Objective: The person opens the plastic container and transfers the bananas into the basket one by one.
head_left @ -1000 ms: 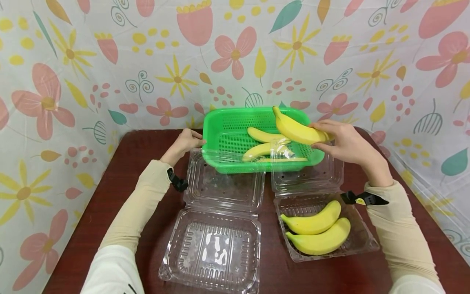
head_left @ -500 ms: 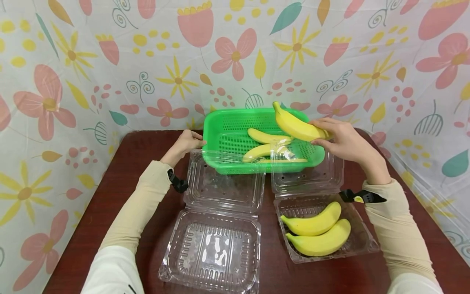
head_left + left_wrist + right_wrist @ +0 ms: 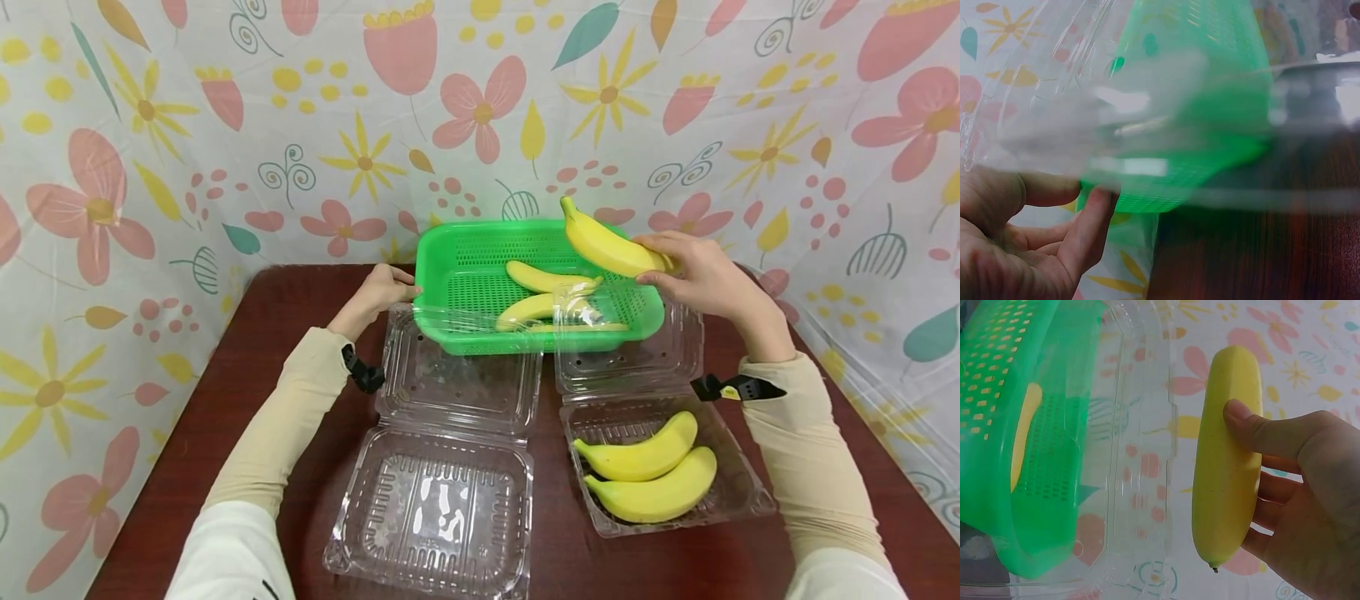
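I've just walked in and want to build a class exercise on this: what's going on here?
A person's right hand grips a banana, raised near the right end of a green basket, while the left hand holds the basket's left end. More bananas lie in the basket. Nearer the person, two bananas lie in the open right container; the open left container holds none.

My right hand (image 3: 1319, 506) grips a banana (image 3: 1222, 481), my thumb pressed on its near face and my fingers behind it. Left of this banana is clear plastic (image 3: 1172, 428); farther left, a green basket (image 3: 1044, 547) with another banana (image 3: 1025, 434) inside. Flowered cloth (image 3: 1300, 372) spreads behind it.
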Motion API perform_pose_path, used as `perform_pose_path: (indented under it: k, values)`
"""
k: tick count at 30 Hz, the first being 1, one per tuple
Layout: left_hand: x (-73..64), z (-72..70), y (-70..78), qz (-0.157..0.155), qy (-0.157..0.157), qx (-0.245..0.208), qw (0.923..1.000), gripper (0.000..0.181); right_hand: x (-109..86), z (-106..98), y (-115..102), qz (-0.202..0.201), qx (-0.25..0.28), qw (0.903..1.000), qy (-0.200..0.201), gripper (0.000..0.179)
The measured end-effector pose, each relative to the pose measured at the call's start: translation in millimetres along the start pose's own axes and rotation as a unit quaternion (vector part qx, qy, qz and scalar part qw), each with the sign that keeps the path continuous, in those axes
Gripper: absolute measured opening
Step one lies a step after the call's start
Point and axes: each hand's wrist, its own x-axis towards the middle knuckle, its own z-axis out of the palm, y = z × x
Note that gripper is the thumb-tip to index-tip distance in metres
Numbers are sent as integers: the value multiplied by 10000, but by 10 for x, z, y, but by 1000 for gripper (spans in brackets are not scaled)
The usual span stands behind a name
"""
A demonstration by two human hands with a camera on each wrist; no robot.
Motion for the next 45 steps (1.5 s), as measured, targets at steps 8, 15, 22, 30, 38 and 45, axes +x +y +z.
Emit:
perform_pose_path:
  k: [8, 15, 22, 30, 38, 45]
  values:
    - [17, 2, 1, -4, 13, -20, 10000, 43, 91, 9, 50, -59, -25, 9999, -157, 40]
    - [33, 0, -12, -74, -26, -92, 9999, 43, 171, 32, 97, 5, 62, 9989, -457, 41]
    - [38, 6, -15, -64, -15, -65, 10000, 43, 241, 54, 111, 63, 22, 9972, -744, 41]
    - [42, 12, -17, -100, 7, -117, 9999, 43, 379, 80, 109, 397, 131, 9887, -1437, 43]
    - [40, 5, -13, -170, 20, -178, 9997, 42, 452, 101, 145, 640, 207, 9819, -1769, 47]
    - [34, 11, -3, -199, -13, -264, 9995, 42, 530, 161, 176, 611, 269, 9781, -1974, 43]
